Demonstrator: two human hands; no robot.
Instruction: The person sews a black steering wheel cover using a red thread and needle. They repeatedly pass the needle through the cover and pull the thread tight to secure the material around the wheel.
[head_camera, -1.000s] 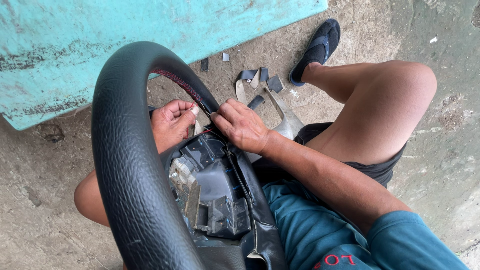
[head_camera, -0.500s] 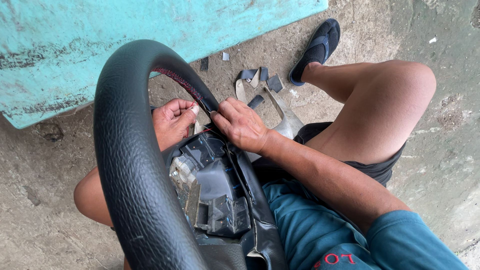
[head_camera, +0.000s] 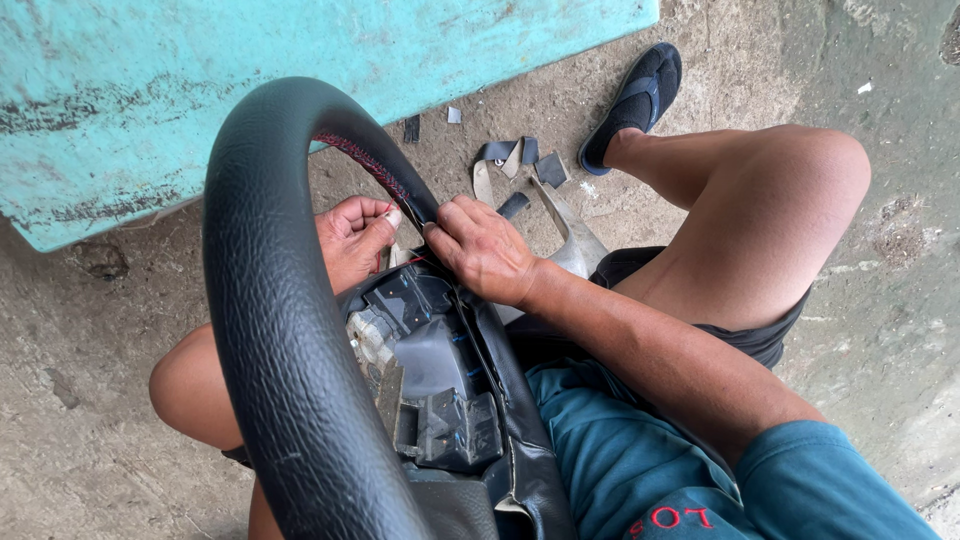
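- steering wheel (head_camera: 270, 330) fills the lower left of the frame, propped in the person's lap, black leather cover with red stitching (head_camera: 365, 160)
- left hand (head_camera: 350, 240) pinches the cover edge just inside the rim, fingers closed on it
- right hand (head_camera: 485, 250) presses down on the same seam, fingers curled onto the leather
- leather scraps (head_camera: 520, 165) lie on the concrete floor (head_camera: 880, 230), upper middle, near a black slipper (head_camera: 635, 100)

A worn turquoise painted panel (head_camera: 300, 70) runs along the far edge of the rough grey concrete floor (head_camera: 880, 250). Small dark and pale leather offcuts (head_camera: 520, 165) lie scattered on the floor just beside it, near a black slip-on sandal (head_camera: 635, 105).
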